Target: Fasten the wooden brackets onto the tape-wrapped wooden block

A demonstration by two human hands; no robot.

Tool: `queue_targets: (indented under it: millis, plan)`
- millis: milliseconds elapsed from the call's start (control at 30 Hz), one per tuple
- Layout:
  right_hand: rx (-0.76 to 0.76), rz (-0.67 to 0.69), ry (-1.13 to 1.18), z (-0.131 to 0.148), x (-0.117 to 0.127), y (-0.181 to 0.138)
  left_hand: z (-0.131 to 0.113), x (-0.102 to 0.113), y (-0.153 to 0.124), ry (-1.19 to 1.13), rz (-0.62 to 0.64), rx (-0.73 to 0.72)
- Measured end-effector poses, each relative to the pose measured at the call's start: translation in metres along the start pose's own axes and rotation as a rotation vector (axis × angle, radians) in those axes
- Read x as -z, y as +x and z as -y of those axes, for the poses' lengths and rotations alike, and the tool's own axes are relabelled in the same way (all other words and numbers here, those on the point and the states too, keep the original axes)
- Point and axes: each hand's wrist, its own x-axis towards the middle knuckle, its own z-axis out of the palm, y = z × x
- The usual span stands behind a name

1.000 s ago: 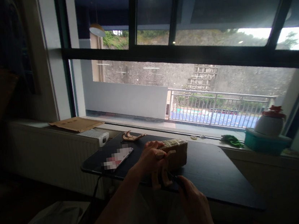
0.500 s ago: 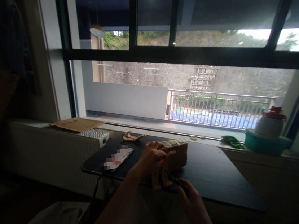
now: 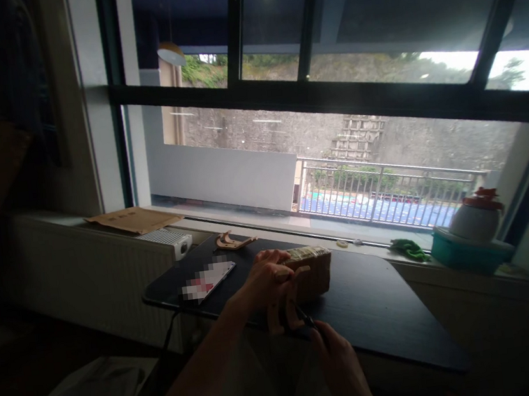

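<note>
My left hand (image 3: 265, 276) is closed around a light wooden piece with curved legs (image 3: 292, 313), pressing it against a brown cardboard box (image 3: 316, 274) on the dark table. The curved legs hang down near the table's front edge. Below and to the right, my right hand (image 3: 338, 355) is wrapped around the dark handle of a screwdriver (image 3: 310, 322). Its thin shaft points up and left at the wooden legs; the tip is too dark to make out. A similar curved wooden piece (image 3: 234, 241) lies at the back of the table.
A phone (image 3: 211, 280) lies on the dark table (image 3: 385, 318), left of the box. On the windowsill are a green cloth (image 3: 410, 250), a teal container (image 3: 468, 251) with a white, red-topped jar (image 3: 477, 220) on it. A brown envelope (image 3: 135, 219) rests on the radiator's left.
My right hand has turned and shifted slightly upward around the screwdriver, covering more of its handle. My left hand, the wooden piece and the box hold their places.
</note>
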Motion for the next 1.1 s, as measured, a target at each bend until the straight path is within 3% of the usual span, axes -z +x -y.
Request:
queue_targets:
  millis: [200, 367, 467, 700, 833, 967, 1100]
  plan:
    - [-0.039, 0.003, 0.090, 0.000, 0.003, 0.007, 0.001, -0.001, 0.000, -0.002, -0.012, -0.003]
    - [0.159, -0.118, -0.162, 0.010, 0.009, 0.001, -0.002, 0.001, -0.001, -0.005, -0.016, -0.010]
    - [0.224, -0.116, -0.240, 0.015, 0.010, -0.002, -0.003, 0.002, -0.001, 0.001, -0.017, -0.008]
    - [0.014, -0.031, 0.054, 0.007, 0.007, 0.004, -0.001, 0.002, 0.000, -0.002, -0.001, -0.032]
    - [-0.021, -0.074, 0.128, 0.003, 0.001, 0.007, -0.001, 0.002, 0.000, 0.009, 0.000, -0.017]
    - [0.014, -0.162, -0.001, 0.005, 0.001, 0.004, -0.002, 0.002, 0.001, 0.001, -0.003, 0.000]
    - [0.220, -0.159, -0.235, 0.011, 0.008, 0.000, -0.002, 0.001, 0.001, 0.003, -0.001, -0.003]
